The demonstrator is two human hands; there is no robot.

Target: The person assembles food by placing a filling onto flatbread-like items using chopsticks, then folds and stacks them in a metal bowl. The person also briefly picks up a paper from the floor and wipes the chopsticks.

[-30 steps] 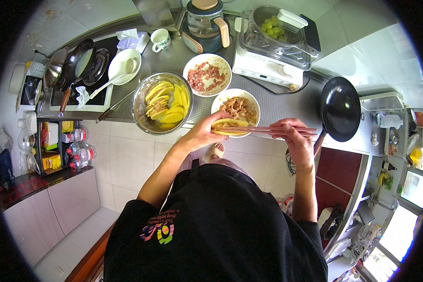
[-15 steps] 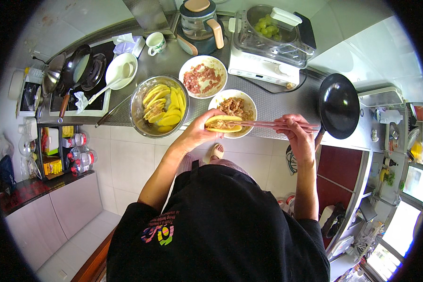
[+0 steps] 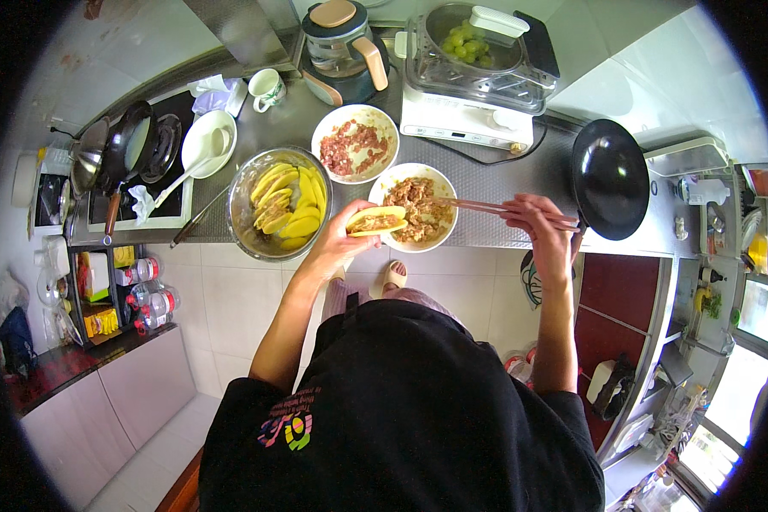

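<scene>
Stuffing sits in a yellow slice (image 3: 375, 221) that I have cupped in my left hand (image 3: 337, 243), fingers curled under and pinching it from both sides at the near edge of the table (image 3: 486, 235), just beside the white bowl of cooked mince (image 3: 416, 206). I judge the slice soft, light and likely slick — easy to split if squeezed, so the hold belongs under its belly, not on the open seam. My right hand (image 3: 544, 230) has its fingers pressed together around a pair of chopsticks (image 3: 495, 207), whose tips reach into that bowl. Left of it stands a metal bowl of yellow slices (image 3: 283, 203); behind it, a white bowl of raw mince (image 3: 355, 143). A black wok (image 3: 609, 177) sits at the right end. The table is a narrow steel strip — crowded, with tiled floor straight below its near edge.
</scene>
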